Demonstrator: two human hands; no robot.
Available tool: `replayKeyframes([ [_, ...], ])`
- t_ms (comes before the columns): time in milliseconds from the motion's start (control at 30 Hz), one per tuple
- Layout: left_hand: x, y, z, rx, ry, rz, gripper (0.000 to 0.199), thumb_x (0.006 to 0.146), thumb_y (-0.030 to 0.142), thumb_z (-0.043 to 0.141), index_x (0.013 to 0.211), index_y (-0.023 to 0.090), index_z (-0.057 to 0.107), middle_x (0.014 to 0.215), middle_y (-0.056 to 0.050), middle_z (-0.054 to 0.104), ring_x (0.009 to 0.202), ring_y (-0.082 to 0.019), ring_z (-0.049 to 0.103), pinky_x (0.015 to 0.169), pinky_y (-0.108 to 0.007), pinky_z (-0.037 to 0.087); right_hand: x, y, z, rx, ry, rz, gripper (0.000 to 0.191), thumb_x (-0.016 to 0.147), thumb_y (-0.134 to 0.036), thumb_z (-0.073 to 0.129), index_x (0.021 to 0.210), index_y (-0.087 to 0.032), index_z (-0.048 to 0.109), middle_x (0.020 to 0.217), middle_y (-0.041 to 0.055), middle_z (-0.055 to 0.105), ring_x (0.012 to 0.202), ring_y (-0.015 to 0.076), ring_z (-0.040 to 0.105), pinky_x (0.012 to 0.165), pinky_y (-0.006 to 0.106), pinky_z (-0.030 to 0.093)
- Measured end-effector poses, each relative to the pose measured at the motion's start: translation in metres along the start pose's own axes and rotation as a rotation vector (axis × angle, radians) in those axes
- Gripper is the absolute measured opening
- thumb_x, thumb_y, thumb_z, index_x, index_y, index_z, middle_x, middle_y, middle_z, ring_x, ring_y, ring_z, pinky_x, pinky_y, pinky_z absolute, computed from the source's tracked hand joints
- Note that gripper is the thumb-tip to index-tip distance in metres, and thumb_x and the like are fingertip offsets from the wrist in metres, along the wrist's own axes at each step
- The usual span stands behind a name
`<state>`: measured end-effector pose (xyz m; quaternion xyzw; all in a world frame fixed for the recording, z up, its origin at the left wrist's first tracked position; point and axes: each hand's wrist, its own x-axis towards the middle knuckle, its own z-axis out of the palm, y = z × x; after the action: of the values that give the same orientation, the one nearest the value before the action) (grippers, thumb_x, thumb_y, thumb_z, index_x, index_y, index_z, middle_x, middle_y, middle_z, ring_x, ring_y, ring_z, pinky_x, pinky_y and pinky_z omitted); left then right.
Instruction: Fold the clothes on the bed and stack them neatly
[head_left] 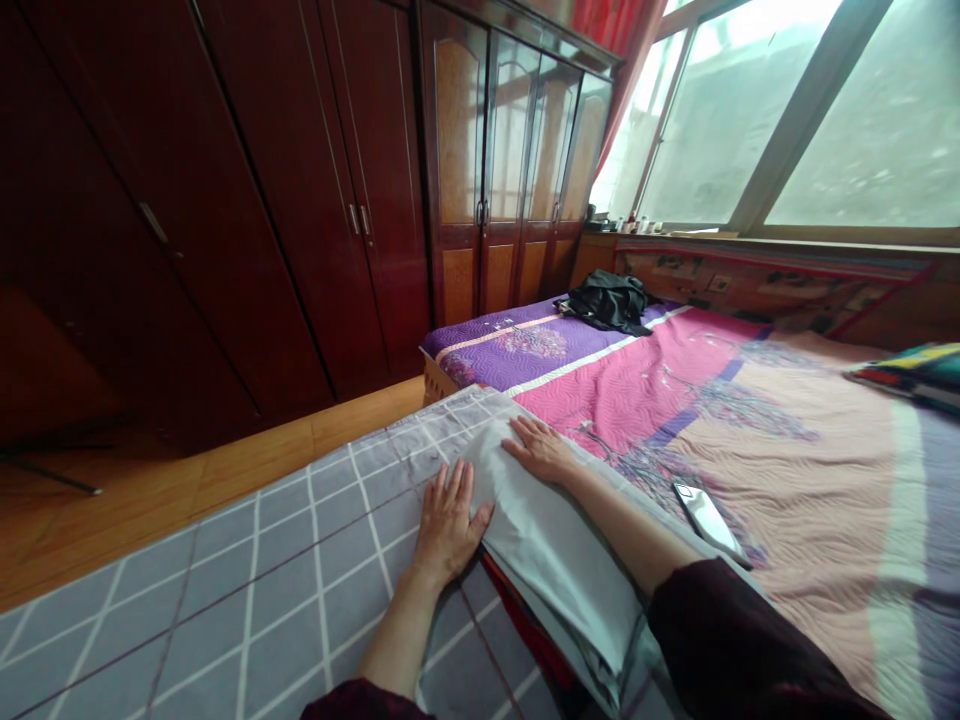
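A pale grey-white folded cloth (pixel 551 535) lies in layers on the grey checked bedspread (pixel 285 560). Red and dark fabric shows beneath its near left edge. My left hand (pixel 450 520) rests flat at the cloth's left edge, fingers spread and pointing away from me. Across the far end of the cloth, my right hand (pixel 540 450) lies palm down with its fingers stretched out to the left. Neither hand grips anything.
A phone (pixel 709 520) lies on the pink and purple quilt (pixel 600 390) right of my right forearm. Farther back is a black garment (pixel 609 300). Bright folded fabric (pixel 911 375) sits at the right. Dark wooden wardrobes (pixel 300 200) line the left, with windows at the right.
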<state>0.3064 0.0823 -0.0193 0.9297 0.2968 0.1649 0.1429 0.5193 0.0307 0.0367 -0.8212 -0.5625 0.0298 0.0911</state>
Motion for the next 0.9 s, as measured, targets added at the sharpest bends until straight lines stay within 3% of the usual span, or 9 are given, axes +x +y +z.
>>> replayKeyframes([
  [100,0.000,-0.002,0.000,-0.032,0.002,0.004,0.066,0.093,0.053,0.029,0.147,0.015,0.026,0.153,-0.009,0.021,0.141,-0.032,0.013,0.112,-0.055,0.018,-0.012,0.027,-0.011,-0.006,-0.005,0.082,0.062,0.095,-0.052,0.024,0.140,-0.012,0.039,0.139,0.0158,0.046,0.127,0.0281,0.044,0.104,0.044,0.029],
  [167,0.001,-0.002,-0.001,-0.047,-0.004,0.002,0.067,0.093,0.054,0.029,0.146,0.014,0.026,0.153,-0.009,0.021,0.141,-0.032,0.013,0.112,-0.054,0.017,-0.031,0.031,-0.016,-0.022,0.020,0.123,0.063,0.095,-0.051,0.026,0.139,-0.008,0.039,0.137,0.0192,0.047,0.127,0.0308,0.043,0.103,0.047,0.030],
  [233,0.001,-0.002,-0.001,-0.049,-0.007,-0.004,0.067,0.093,0.054,0.028,0.146,0.013,0.028,0.153,-0.009,0.021,0.141,-0.032,0.013,0.112,-0.054,0.017,-0.057,0.023,-0.016,-0.043,0.065,0.137,0.068,0.093,-0.054,0.030,0.142,-0.008,0.034,0.144,0.0204,0.038,0.132,0.0335,0.034,0.105,0.049,0.027],
  [300,0.001,-0.002,-0.001,-0.048,-0.006,-0.005,0.068,0.093,0.055,0.028,0.145,0.012,0.028,0.153,-0.010,0.022,0.141,-0.032,0.015,0.112,-0.054,0.017,-0.087,0.006,-0.010,-0.051,0.100,0.080,0.073,0.089,-0.060,0.035,0.146,-0.014,0.029,0.151,0.0150,0.026,0.138,0.0322,0.022,0.109,0.048,0.022],
  [367,0.001,-0.002,0.000,-0.043,0.000,0.000,0.069,0.093,0.055,0.028,0.145,0.011,0.029,0.152,-0.010,0.023,0.141,-0.032,0.015,0.112,-0.054,0.018,-0.114,-0.013,-0.002,-0.029,0.092,-0.080,0.072,0.088,-0.064,0.036,0.145,-0.021,0.032,0.152,0.0099,0.026,0.139,0.0304,0.020,0.111,0.048,0.020],
  [433,0.000,-0.002,0.000,-0.035,0.010,0.006,0.068,0.093,0.054,0.030,0.145,0.011,0.030,0.152,-0.010,0.024,0.141,-0.032,0.016,0.112,-0.054,0.019,-0.134,-0.027,0.003,-0.008,0.058,-0.122,0.065,0.090,-0.063,0.032,0.142,-0.025,0.037,0.151,0.0077,0.027,0.140,0.0302,0.018,0.112,0.050,0.019],
  [567,0.000,-0.003,0.001,-0.032,0.025,0.012,0.068,0.093,0.053,0.031,0.145,0.010,0.030,0.152,-0.010,0.025,0.141,-0.031,0.017,0.112,-0.052,0.019,-0.152,-0.031,-0.002,0.030,-0.014,-0.106,0.072,0.087,-0.066,0.034,0.143,-0.020,0.036,0.151,0.0115,0.025,0.139,0.0326,0.019,0.111,0.053,0.021],
  [733,0.001,-0.004,-0.001,-0.059,0.006,0.009,0.069,0.092,0.056,0.031,0.145,0.011,0.031,0.152,-0.011,0.026,0.140,-0.031,0.017,0.113,-0.051,0.018,-0.181,-0.033,0.013,0.050,0.105,-0.175,0.070,0.086,-0.062,0.042,0.146,-0.029,0.027,0.153,0.0055,0.018,0.141,0.0321,0.013,0.110,0.057,0.022],
  [900,0.001,-0.005,-0.001,-0.071,0.021,0.013,0.069,0.091,0.056,0.033,0.144,0.011,0.031,0.151,-0.011,0.027,0.140,-0.030,0.018,0.113,-0.050,0.019,-0.188,-0.031,0.022,0.126,0.108,-0.159,0.069,0.083,-0.061,0.047,0.143,-0.028,0.036,0.152,0.0071,0.025,0.139,0.0331,0.019,0.109,0.057,0.024],
])
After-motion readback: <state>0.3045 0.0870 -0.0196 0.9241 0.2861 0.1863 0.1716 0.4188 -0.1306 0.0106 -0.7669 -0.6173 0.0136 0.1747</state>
